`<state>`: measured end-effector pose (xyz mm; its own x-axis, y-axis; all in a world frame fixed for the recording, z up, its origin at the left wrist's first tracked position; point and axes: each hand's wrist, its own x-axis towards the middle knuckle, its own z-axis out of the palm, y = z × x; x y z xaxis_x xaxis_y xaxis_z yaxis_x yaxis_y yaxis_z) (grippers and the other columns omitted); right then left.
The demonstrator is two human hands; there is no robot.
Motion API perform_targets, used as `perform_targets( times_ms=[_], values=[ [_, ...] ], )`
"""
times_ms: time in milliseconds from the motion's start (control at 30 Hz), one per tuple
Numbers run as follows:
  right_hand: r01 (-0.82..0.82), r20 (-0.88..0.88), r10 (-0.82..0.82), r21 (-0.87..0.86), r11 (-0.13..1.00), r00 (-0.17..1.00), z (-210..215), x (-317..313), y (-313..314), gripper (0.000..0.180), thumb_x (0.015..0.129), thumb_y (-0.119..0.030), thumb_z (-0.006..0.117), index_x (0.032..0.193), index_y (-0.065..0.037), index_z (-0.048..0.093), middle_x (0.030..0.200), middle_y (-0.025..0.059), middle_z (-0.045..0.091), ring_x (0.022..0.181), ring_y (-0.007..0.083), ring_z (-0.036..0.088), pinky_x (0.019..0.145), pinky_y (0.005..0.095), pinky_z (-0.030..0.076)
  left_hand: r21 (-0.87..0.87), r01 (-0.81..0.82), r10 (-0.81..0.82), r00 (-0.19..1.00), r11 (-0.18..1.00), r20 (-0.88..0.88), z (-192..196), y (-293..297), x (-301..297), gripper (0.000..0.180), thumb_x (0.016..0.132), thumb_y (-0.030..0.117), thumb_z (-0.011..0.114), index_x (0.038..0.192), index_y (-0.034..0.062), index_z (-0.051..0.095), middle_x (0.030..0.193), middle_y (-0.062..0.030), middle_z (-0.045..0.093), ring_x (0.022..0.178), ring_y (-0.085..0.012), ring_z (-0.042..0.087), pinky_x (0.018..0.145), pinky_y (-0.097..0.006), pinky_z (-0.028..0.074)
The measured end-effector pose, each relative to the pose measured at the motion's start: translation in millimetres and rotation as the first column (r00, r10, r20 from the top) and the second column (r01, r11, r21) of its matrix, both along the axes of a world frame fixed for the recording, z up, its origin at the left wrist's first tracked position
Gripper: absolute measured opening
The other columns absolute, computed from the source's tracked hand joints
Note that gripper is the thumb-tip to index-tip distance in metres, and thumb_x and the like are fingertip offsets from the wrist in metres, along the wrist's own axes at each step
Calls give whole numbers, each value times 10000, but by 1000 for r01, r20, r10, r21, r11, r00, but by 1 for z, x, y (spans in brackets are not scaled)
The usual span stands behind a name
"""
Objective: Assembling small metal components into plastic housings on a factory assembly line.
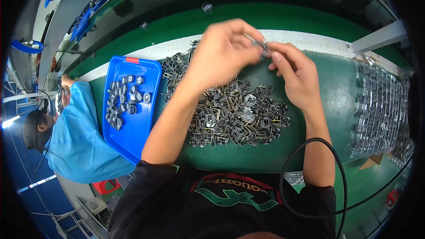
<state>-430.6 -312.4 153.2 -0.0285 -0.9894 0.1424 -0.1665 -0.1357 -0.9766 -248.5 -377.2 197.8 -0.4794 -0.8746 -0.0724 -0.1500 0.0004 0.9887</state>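
Grip, left hand (221,53): fingers curled, thumb and forefinger pinched on 1 end of a small grey metal part (262,46), raised above the tabletop. Grip, right hand (297,75): fingertips closed narrow on the other end of the same part, so both hands meet at it, well above the heap below. Item: heap of small metal parts (234,110), grey bodies with brass-coloured pins, loose and tangled, spread on the green tabletop (327,93) directly under the raised hands. Item: blue plastic tray (144,124), rectangular, lying just left of the heap, holding a loose group of small dark grey parts (126,102) in its upper half. Item: clear moulded blister sheets (380,110), stacked at the right of the tabletop, with rows of small dark parts seated in their pockets. Item: black cable (310,144), looping across the right forearm near the lower edge. Item: white strip (310,40) running along the far edge of the tabletop, behind the hands. Also present: another person in a light blue smock (75,137), at the far left beside the tray.
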Motion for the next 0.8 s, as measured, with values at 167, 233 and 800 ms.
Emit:
perform_targets(
  times_ms=[167, 233, 800],
  values=[
    [13, -432, -148, -300, 954, 889, -19, -19, -8, 277, 904, -35, 609, 1175, -47, 659, 1008, 88, 598, 873, 264, 568, 783, 333, 471, -425, -189, 311, 920, 885, 238, -11, -96, 7, 263, 847, 94, 669, 1075, -28, 718, 865, -97, 728, 771, -120, 671, 740, -243, 529],
    [-75, -516, -147, -383, 921, 844, -20, -8, -10, 280, 888, -52, 631, 1166, -55, 664, 1042, 69, 595, 934, 268, 552, 831, 364, 456, -481, -311, 470, 846, 820, 254, -26, -140, 19, 235, 802, 203, 712, 995, 82, 770, 859, -94, 751, 771, -173, 707, 721, -293, 539],
    [95, -366, -306, -493, 865, 879, -22, -14, -8, 164, 777, 53, 700, 924, -7, 657, 944, 96, 617, 805, 276, 650, 684, 369, 537, -538, -12, 394, 695, 843, 601, -58, -162, 10, 469, 758, 416, 778, 1040, 45, 721, 987, -163, 714, 940, -341, 682, 874, -396, 528]
  ],
)
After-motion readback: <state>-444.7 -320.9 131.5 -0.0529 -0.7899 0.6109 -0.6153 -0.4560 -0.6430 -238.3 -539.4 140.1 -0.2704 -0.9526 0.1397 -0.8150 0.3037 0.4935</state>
